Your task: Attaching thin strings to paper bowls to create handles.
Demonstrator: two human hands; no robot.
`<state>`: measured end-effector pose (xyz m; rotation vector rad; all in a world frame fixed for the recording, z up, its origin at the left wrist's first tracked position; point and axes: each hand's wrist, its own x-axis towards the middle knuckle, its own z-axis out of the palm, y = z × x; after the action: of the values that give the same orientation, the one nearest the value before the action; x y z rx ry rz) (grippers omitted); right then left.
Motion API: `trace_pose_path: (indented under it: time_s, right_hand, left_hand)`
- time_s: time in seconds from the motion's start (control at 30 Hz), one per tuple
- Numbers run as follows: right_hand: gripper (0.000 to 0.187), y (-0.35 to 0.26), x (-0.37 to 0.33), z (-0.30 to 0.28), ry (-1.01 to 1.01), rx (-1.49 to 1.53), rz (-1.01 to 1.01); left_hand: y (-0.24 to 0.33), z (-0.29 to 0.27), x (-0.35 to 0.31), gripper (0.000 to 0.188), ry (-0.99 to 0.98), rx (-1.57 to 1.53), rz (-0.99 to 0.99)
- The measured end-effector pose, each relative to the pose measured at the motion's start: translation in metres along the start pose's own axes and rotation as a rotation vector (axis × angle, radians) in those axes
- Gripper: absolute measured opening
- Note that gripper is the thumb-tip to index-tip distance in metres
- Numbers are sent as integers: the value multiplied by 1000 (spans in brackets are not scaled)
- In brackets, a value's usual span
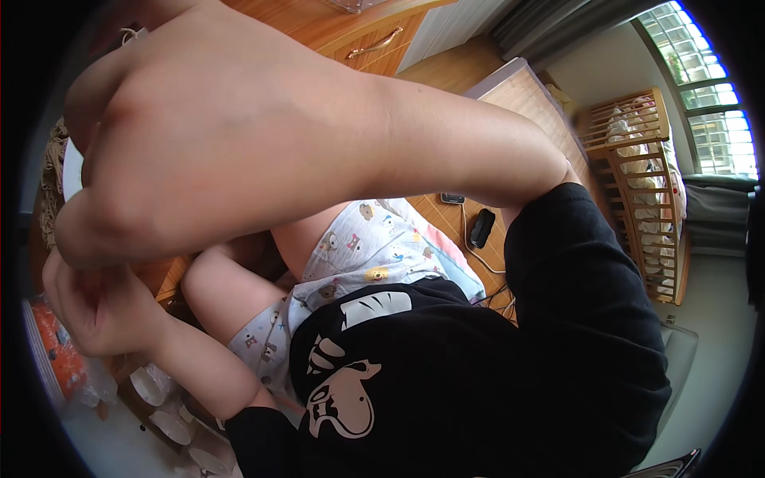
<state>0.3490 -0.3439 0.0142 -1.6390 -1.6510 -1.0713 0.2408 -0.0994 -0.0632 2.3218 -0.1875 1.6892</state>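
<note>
My right hand fills the upper left, very close, with its back toward me. Its fingers bend away at the far left and look closed; whatever they hold is hidden behind the hand. Just below it, my left hand is closed, its fingers curled and partly covered by the right hand. I cannot make out anything in its grip. Behind the right hand's knuckles shows a sliver of a white surface. Brown twisted cords hang beside that. A thin pale string peeks out above the right hand.
My lap in printed shorts lies under the arms. A wooden drawer front with a metal handle stands at the top. A black device and a white cable lie beyond my lap. Right: a slatted wooden crib. Lower left: an orange package.
</note>
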Motion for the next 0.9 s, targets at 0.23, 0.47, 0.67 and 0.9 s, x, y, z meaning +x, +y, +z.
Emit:
trace_pose_path:
  time_s: [0.23,0.47,0.67,0.9]
  right_hand:
    - [5,-4,5,-10,59,-98,-52]
    - [9,3,6,-9,-1,8,-112]
    - [19,10,8,-4,-226,240,229]
    - [24,55,-22,-12,-443,-90,212]
  left_hand:
    - [17,2,1,21,46,-90,-139]
    - [16,0,0,31,-111,-167,-146]
    - [44,18,21,14,-149,-215,-112]
    - [41,22,22,18,-90,-148,-13]
